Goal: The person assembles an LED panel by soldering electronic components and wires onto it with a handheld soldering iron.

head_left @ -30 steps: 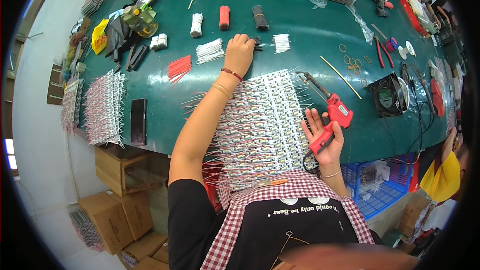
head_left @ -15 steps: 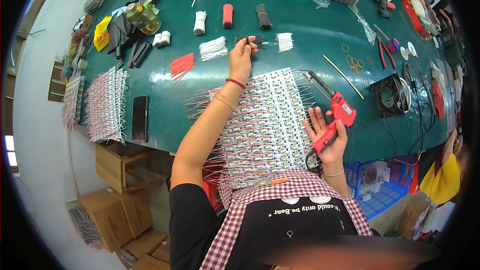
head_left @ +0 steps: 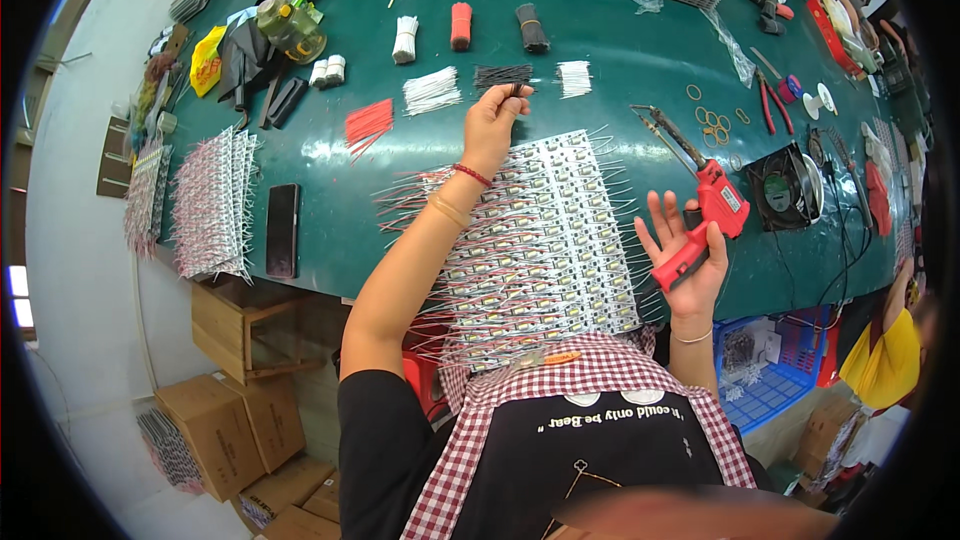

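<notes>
The left hand [head_left: 492, 125] is pinched on a few short black wires [head_left: 503, 76] from the loose pile at the far edge of the LED strip panel [head_left: 540, 240]; they look thin, light and springy, best taken mid-length between fingertips. The right hand [head_left: 685, 255], fingers partly splayed, grips the red soldering gun [head_left: 708, 215] by its handle at the panel's right.

Matt green table mat [head_left: 620, 35], glossy red plastic soldering gun [head_left: 712, 220]
</notes>
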Motion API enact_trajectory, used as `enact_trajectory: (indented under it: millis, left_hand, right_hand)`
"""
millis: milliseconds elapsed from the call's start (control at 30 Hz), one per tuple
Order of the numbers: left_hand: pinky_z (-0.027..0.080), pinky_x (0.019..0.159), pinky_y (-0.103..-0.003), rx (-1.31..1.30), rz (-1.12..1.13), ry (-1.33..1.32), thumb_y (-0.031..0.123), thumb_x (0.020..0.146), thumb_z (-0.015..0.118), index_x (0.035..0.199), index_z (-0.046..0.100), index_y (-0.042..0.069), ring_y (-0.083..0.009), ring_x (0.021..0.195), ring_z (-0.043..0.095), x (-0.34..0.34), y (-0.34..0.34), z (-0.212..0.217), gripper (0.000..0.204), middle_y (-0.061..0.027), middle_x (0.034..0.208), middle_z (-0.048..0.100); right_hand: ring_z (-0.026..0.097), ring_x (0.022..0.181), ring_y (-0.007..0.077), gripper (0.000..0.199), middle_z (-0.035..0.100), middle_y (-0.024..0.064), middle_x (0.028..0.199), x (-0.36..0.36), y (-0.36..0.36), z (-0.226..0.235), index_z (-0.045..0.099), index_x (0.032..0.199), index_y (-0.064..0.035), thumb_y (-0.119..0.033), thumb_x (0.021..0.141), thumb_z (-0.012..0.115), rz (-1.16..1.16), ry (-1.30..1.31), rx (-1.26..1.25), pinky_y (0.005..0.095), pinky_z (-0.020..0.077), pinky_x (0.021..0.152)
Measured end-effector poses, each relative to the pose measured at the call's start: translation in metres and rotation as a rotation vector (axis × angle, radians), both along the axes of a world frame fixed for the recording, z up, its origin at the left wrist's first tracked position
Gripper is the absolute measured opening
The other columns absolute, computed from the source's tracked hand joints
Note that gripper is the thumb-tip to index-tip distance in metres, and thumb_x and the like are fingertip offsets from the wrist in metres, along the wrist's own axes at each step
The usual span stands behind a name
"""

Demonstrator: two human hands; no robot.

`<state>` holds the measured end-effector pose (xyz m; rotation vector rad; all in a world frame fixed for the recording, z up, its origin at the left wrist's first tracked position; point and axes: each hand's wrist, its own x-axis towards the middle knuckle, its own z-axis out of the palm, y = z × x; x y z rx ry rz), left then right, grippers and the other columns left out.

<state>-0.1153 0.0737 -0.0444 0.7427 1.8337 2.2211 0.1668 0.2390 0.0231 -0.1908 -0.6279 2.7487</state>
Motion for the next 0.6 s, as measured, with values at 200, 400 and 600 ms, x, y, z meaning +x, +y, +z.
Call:
enact_trajectory:
  millis: [200,400,600]
  left_hand:
    - [0.049,0.078,-0.024,-0.017,-0.035,-0.053,0.004,0.097,0.053,0.111,0.066,-0.003,-0.0099,0.081,0.059,0.008,-0.002,-0.005,0.021,-0.0028,0.094,0.064]
    - [0.049,0.068,-0.022,-0.068,-0.281,-0.181,0.004,0.095,0.055,0.111,0.066,-0.003,-0.0076,0.071,0.058,0.037,0.002,0.034,0.021,-0.0061,0.089,0.069]
    - [0.049,0.066,-0.021,-0.181,-0.535,-0.318,0.004,0.097,0.056,0.112,0.059,-0.005,-0.0063,0.07,0.055,0.096,0.008,0.082,0.018,-0.0127,0.097,0.072]
  right_hand:
    - [0.042,0.135,0.0334,0.032,0.055,0.0192,0.131,-0.003,0.002,0.016,0.054,0.121,-0.0067,-0.026,0.096,0.06,-0.004,0.021,0.063,0.0571,0.031,0.114]
    - [0.065,0.091,0.0213,0.035,0.062,0.0165,0.112,-0.008,0.005,0.043,0.051,0.126,-0.002,-0.019,0.096,0.059,-0.12,-0.166,0.355,0.0406,0.0584,0.081]
    - [0.063,0.078,0.0142,0.036,0.065,0.009,0.095,-0.044,0.002,0.054,0.053,0.124,-0.0016,-0.015,0.093,0.064,-0.2,-0.365,0.634,0.0287,0.0513,0.065]
